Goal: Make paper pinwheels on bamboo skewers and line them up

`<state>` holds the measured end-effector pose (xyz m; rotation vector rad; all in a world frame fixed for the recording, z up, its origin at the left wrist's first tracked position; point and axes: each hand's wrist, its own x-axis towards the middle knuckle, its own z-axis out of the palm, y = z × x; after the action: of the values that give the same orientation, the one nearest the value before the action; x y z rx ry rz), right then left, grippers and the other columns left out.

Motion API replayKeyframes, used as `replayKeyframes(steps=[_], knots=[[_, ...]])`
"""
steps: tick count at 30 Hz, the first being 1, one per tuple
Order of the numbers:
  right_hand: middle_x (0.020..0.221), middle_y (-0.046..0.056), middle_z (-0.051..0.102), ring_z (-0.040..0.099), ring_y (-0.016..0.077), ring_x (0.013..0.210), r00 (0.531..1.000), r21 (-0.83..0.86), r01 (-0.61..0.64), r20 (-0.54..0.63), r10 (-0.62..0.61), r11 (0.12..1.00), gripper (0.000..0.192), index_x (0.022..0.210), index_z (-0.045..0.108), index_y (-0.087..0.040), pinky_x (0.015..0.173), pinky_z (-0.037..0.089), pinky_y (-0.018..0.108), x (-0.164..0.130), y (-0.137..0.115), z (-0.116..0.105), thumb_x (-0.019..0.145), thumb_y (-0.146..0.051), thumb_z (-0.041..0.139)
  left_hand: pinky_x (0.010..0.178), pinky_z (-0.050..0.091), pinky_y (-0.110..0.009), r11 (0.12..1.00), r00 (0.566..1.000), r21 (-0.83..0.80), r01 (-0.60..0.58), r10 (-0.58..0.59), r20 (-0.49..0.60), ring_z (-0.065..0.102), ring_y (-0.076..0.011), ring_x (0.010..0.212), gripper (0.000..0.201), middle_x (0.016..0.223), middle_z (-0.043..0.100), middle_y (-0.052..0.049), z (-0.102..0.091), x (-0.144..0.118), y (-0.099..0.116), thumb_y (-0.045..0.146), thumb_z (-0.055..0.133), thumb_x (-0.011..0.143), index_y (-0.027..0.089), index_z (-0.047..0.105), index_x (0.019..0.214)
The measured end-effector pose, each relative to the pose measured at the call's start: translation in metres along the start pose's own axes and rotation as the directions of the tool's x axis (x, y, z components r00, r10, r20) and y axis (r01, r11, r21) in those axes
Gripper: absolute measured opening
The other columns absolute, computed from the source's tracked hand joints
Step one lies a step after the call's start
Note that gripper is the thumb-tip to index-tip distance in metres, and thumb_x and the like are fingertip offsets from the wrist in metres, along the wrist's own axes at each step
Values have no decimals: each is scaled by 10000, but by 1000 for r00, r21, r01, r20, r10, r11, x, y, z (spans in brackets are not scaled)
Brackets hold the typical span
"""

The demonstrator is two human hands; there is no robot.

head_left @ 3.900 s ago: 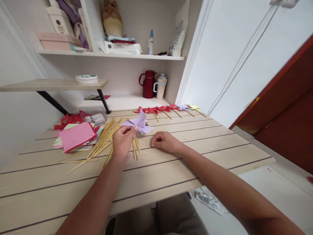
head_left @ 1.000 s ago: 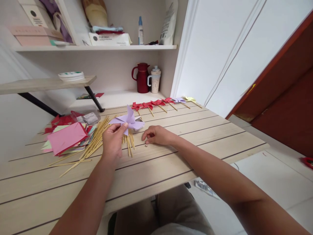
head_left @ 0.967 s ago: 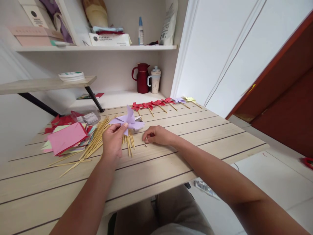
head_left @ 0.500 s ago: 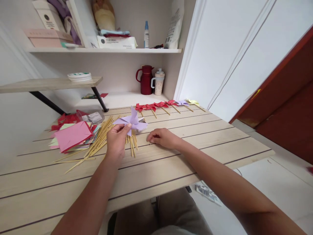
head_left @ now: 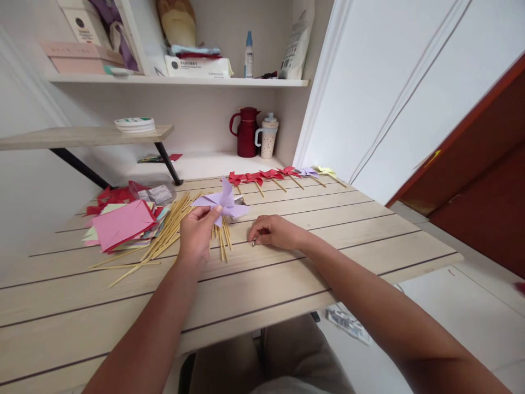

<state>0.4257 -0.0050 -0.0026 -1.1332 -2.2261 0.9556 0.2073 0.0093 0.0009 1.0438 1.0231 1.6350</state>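
My left hand (head_left: 196, 236) pinches a lilac paper pinwheel (head_left: 222, 202) by its near edge and holds it just above the wooden table (head_left: 262, 284). A few bamboo sticks (head_left: 222, 241) lie under it. My right hand (head_left: 274, 232) rests on the table to the right, fingers curled over a small metal pin (head_left: 254, 242) at its fingertips. Whether the fingers grip the pin I cannot tell.
A pile of bamboo sticks (head_left: 164, 235) and a stack of coloured paper squares (head_left: 123, 223) lie to the left. A row of finished pinwheels (head_left: 279, 175) lines the far edge. A red jug (head_left: 246, 132) and a cup (head_left: 269, 136) stand behind, under shelves.
My right hand has slid slightly over the small pin, which lay bare beside its fingers a second ago. The left hand keeps holding the lilac pinwheel in place.
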Motion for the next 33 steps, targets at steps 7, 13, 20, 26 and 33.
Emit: replayKeyframes(steps=[7, 13, 20, 26, 33], knots=[[852, 18, 680, 596, 149, 760, 999, 87, -43, -7, 44, 995, 165, 853, 770, -206, 702, 458, 264, 0, -1, 1, 749, -102, 695, 765, 464, -284, 1000, 1000, 0, 13, -13, 23, 622, -147, 743, 247, 772, 720, -17, 0, -1, 1, 304, 879, 579, 165, 748, 735], [805, 16, 694, 594, 147, 731, 998, 132, -57, -6, 58, 990, 128, 822, 756, -193, 683, 454, 261, 1, 1, 3, 738, -123, 689, 769, 464, -284, 1000, 999, 0, 25, -25, 21, 620, -150, 754, 248, 783, 719, -21, -1, 0, 0, 311, 876, 579, 172, 746, 737], [772, 14, 682, 571, 139, 692, 998, 156, -61, 1, 62, 986, 55, 774, 726, -178, 652, 434, 255, 2, 1, 3, 726, -161, 706, 778, 468, -290, 999, 999, 34, 31, -32, 28, 621, -155, 772, 241, 805, 724, -27, -2, 0, -1, 324, 871, 594, 184, 749, 748], [745, 7, 671, 561, 132, 674, 997, 143, -71, -2, 72, 987, 39, 750, 715, -173, 637, 419, 246, 2, 1, 3, 711, -165, 718, 737, 457, -279, 996, 998, 65, 53, -55, 29, 610, -147, 746, 260, 793, 712, -22, -3, 1, -2, 337, 874, 590, 179, 744, 750], [716, -2, 661, 544, 125, 655, 997, 128, -75, -21, 78, 989, 21, 736, 714, -174, 626, 403, 246, 4, 2, 6, 724, -190, 719, 712, 465, -280, 996, 998, 63, 61, -63, 28, 616, -143, 718, 289, 795, 720, -24, -3, 1, -2, 347, 879, 579, 173, 739, 762]])
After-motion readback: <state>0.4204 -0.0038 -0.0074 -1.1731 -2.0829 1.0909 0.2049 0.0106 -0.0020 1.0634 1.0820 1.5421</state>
